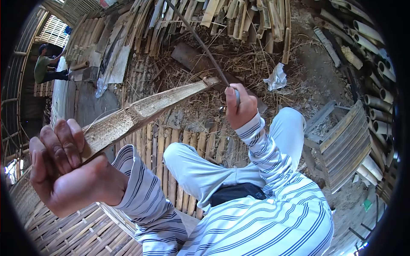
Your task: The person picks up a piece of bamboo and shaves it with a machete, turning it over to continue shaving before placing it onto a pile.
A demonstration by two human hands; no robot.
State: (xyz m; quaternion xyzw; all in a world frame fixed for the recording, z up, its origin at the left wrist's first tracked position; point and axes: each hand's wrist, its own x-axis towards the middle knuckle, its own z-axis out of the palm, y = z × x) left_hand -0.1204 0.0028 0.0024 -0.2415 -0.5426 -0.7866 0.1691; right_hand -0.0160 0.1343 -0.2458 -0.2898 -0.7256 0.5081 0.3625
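My left hand [70, 170] is closed around the near end of a split bamboo piece [141, 109], whose pale inner face is turned up. The piece slants away to the right, and its far end lies close to my right hand [240, 106]. In that hand I grip the handle of a long knife [197, 40]. Its narrow dark blade points up and away to the left, passing just beyond the bamboo's far tip. My right fingers wrap the handle, hiding most of it.
Stacked bamboo slats [243, 19] lie ahead over scattered shavings. Crumpled white paper [276, 77] is on the ground. A small bamboo stool [346, 143] stands at right, near piled bamboo poles [382, 102]. Another person [45, 68] sits at far left.
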